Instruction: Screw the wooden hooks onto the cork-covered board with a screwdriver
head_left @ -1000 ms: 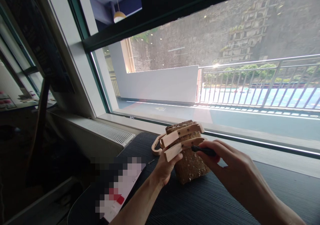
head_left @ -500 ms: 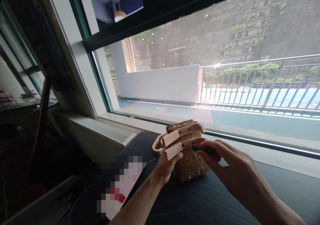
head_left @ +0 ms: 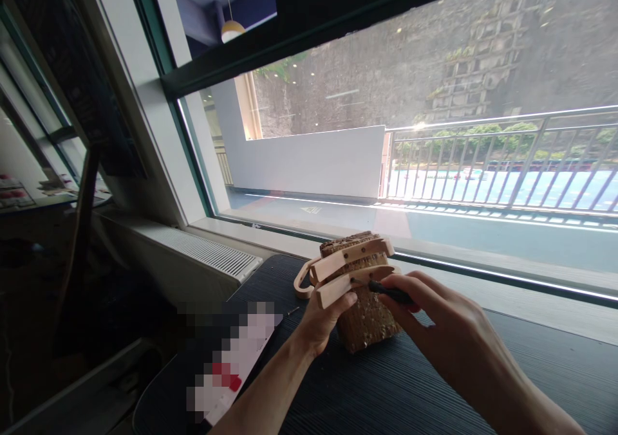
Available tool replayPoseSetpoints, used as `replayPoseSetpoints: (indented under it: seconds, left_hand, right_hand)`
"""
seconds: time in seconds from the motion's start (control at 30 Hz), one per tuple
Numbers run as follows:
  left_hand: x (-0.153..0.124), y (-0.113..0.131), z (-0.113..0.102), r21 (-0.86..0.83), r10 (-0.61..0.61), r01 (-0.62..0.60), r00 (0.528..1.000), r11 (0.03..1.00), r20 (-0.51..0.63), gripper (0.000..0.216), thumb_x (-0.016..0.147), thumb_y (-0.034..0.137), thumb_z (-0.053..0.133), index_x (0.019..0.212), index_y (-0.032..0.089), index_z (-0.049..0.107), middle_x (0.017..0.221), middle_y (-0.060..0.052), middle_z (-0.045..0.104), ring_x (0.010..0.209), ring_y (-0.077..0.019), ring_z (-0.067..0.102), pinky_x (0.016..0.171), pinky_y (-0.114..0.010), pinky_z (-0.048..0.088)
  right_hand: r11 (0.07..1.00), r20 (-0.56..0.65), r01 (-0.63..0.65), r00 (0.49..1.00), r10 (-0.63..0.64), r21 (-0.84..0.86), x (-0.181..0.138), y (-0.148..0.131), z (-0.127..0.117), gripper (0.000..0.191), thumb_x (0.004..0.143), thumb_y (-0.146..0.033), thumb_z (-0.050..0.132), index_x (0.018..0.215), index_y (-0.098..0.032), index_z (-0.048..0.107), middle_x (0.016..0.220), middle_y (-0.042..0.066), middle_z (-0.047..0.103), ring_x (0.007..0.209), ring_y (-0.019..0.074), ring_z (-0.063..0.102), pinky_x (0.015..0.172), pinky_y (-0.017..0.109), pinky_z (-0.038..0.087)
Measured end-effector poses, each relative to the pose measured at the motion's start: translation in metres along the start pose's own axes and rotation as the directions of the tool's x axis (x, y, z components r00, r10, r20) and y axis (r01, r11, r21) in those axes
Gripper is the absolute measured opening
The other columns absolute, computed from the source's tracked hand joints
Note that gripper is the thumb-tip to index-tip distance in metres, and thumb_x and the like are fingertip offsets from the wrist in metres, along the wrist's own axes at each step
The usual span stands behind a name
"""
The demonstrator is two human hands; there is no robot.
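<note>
A rough brown block (head_left: 369, 329) with a bark-like surface stands on the dark table. Two pale curved wooden pieces (head_left: 333, 291) with dark screw holes lie across its front, one above the other. A hook-shaped wooden part (head_left: 303, 279) sticks out at its left. My left hand (head_left: 323, 325) is closed around the block's left side, thumb on the front under the lower piece, its other fingers mostly hidden. In my right hand (head_left: 447, 319) is a screwdriver (head_left: 393, 291) with a black and red handle. Its thin shaft points left at a hole in the lower piece.
A small screw-like item (head_left: 293, 311) lies left of the block. Near the left edge of the table (head_left: 531, 351) rests a pale, partly blurred sheet (head_left: 251, 348) with red marks. A window frame (head_left: 458, 274) and a radiator (head_left: 212, 251) border the table.
My right hand and the screwdriver have shifted slightly left. The left thumb has moved a little to the right on the block. The block has barely moved.
</note>
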State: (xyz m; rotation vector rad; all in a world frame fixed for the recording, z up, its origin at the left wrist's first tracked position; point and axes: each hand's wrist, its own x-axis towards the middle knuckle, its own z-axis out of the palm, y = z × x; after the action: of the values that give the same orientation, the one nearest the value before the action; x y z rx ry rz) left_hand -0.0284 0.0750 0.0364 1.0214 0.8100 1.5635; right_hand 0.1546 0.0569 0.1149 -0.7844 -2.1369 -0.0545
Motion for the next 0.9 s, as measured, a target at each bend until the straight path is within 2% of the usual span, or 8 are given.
replayPoseSetpoints:
  seconds: [0.1, 0.3, 0.43, 0.6, 0.7, 0.8, 0.9]
  left_hand:
    - [0.001, -0.001, 0.0, 0.029, 0.029, -0.028, 0.999, 0.999, -0.03, 0.049, 0.068, 0.023, 0.076, 0.114, 0.016, 0.062, 0.112, -0.009, 0.066, 0.107, -0.0256, 0.059, 0.095, -0.037, 0.043]
    - [0.005, -0.004, -0.007, 0.127, 0.131, -0.118, 0.987, 0.985, -0.097, 0.044, 0.07, 0.026, 0.075, 0.11, 0.015, 0.061, 0.114, -0.01, 0.064, 0.107, -0.0245, 0.058, 0.097, -0.039, 0.042]
    - [0.006, -0.004, -0.011, 0.189, 0.148, -0.122, 0.98, 0.974, -0.131, 0.042, 0.069, 0.027, 0.075, 0.107, 0.015, 0.062, 0.117, -0.01, 0.062, 0.111, -0.0246, 0.056, 0.099, -0.039, 0.041]
    - [0.005, -0.005, -0.011, 0.166, 0.138, -0.11, 0.976, 0.98, -0.169, 0.053, 0.068, 0.024, 0.076, 0.117, 0.021, 0.056, 0.114, -0.007, 0.064, 0.105, -0.0218, 0.059, 0.095, -0.036, 0.044]
    - [0.005, -0.005, -0.012, 0.183, 0.14, -0.108, 0.974, 0.977, -0.177, 0.054, 0.066, 0.021, 0.077, 0.116, 0.021, 0.056, 0.111, -0.005, 0.064, 0.103, -0.021, 0.06, 0.094, -0.034, 0.045]
    - [0.004, -0.003, -0.012, 0.218, 0.171, -0.131, 0.969, 0.967, -0.177, 0.052, 0.067, 0.019, 0.075, 0.115, 0.02, 0.056, 0.115, -0.006, 0.062, 0.105, -0.0214, 0.058, 0.095, -0.033, 0.044]
    - [0.002, -0.001, -0.012, 0.254, 0.205, -0.16, 0.965, 0.954, -0.162, 0.049, 0.07, 0.02, 0.073, 0.115, 0.021, 0.055, 0.114, -0.006, 0.062, 0.105, -0.0212, 0.058, 0.095, -0.033, 0.044]
  right_hand:
    - [0.997, 0.035, 0.066, 0.997, -0.065, -0.043, 0.0, 0.0, -0.001, 0.018, 0.09, -0.023, 0.051, 0.107, -0.024, 0.056, 0.098, 0.003, 0.063, 0.077, 0.0139, 0.062, 0.062, 0.025, 0.046]
    - [0.989, 0.136, 0.137, 0.982, -0.129, -0.052, -0.003, 0.0, -0.002, 0.029, 0.088, -0.012, 0.047, 0.114, -0.024, 0.054, 0.104, 0.006, 0.06, 0.083, 0.0164, 0.06, 0.067, 0.027, 0.048]
    - [0.985, 0.11, 0.161, 0.982, -0.153, -0.067, -0.004, 0.0, -0.002, 0.03, 0.088, -0.01, 0.046, 0.115, -0.023, 0.053, 0.107, 0.007, 0.06, 0.088, 0.017, 0.06, 0.072, 0.027, 0.047]
    - [0.99, 0.088, 0.07, 0.994, -0.059, -0.125, -0.006, 0.004, 0.002, 0.026, 0.091, -0.019, 0.046, 0.115, -0.024, 0.054, 0.093, 0.003, 0.062, 0.07, 0.0127, 0.061, 0.06, 0.024, 0.044]
    - [0.981, 0.105, 0.015, 0.994, 0.006, -0.196, -0.007, 0.005, 0.007, 0.022, 0.091, -0.025, 0.046, 0.111, -0.026, 0.055, 0.086, 0.001, 0.062, 0.062, 0.0123, 0.06, 0.054, 0.024, 0.04]
    - [0.963, 0.152, 0.021, 0.988, 0.021, -0.268, -0.007, 0.003, 0.015, 0.025, 0.09, -0.019, 0.044, 0.111, -0.026, 0.056, 0.082, 0.001, 0.062, 0.06, 0.0128, 0.059, 0.051, 0.024, 0.038]
    - [0.942, 0.13, 0.086, 0.99, -0.046, -0.324, -0.008, -0.003, 0.022, 0.037, 0.085, -0.009, 0.04, 0.115, -0.024, 0.055, 0.081, 0.003, 0.063, 0.061, 0.0151, 0.06, 0.048, 0.025, 0.038]
